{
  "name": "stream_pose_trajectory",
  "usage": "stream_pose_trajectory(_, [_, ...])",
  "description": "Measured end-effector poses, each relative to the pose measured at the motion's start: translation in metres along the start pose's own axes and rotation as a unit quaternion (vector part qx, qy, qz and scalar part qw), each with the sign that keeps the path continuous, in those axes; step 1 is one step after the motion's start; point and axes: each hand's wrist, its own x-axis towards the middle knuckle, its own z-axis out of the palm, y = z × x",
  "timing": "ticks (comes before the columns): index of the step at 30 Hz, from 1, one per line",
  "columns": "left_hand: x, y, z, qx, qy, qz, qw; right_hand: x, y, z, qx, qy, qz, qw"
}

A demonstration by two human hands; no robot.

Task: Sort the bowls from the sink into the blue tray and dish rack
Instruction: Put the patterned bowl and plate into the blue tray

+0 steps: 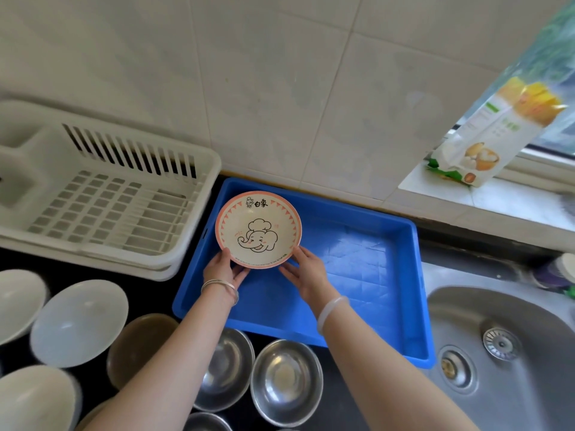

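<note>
A cream bowl with a pink rim and an elephant drawing [258, 229] is held over the far left corner of the blue tray [357, 262]. My left hand [222, 270] grips its near left rim and my right hand [306, 273] grips its near right rim. Whether the bowl touches the tray floor I cannot tell. The white dish rack [102, 194] stands left of the tray with nothing in it. The steel sink [504, 353] lies at the right, and no bowl shows in the part I see.
On the dark counter in front stand several bowls: white ones [77, 321] at the left, a brown one [140, 343], and steel ones [286, 381] near the tray's front edge. A carton [497, 135] stands on the windowsill at the right. The tiled wall is behind.
</note>
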Motion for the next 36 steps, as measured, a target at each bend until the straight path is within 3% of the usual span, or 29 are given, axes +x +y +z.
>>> stream_pose_trajectory(8, [-0.041,-0.023,0.000,0.045,-0.012,0.027,0.999,-0.031,-0.005,-0.021,-0.089,-0.011,-0.024,0.996])
stream_pose_trajectory(15, [-0.108,-0.070,0.013,0.202,-0.060,0.073,0.975,-0.106,-0.004,-0.094,-0.151,0.015,-0.080,0.985])
stream_pose_trajectory(19, [-0.150,-0.122,0.027,0.358,-0.136,0.082,0.920,-0.153,0.014,-0.171,-0.242,0.099,-0.119,0.958])
stream_pose_trajectory(22, [-0.184,-0.168,0.031,0.465,-0.207,0.086,0.857,-0.193,0.028,-0.237,-0.340,0.188,-0.147,0.910])
stream_pose_trajectory(25, [-0.214,-0.214,0.033,0.551,-0.282,0.087,0.781,-0.234,0.044,-0.295,-0.375,0.267,-0.137,0.877])
stream_pose_trajectory(27, [-0.229,-0.240,0.034,0.581,-0.308,0.074,0.750,-0.255,0.055,-0.327,-0.399,0.316,-0.135,0.850])
stream_pose_trajectory(31, [-0.254,-0.282,0.033,0.589,-0.319,0.002,0.743,-0.282,0.077,-0.370,-0.401,0.371,-0.109,0.830])
stream_pose_trajectory(36, [-0.270,-0.311,0.031,0.535,-0.301,-0.077,0.785,-0.291,0.098,-0.393,-0.320,0.385,-0.067,0.863])
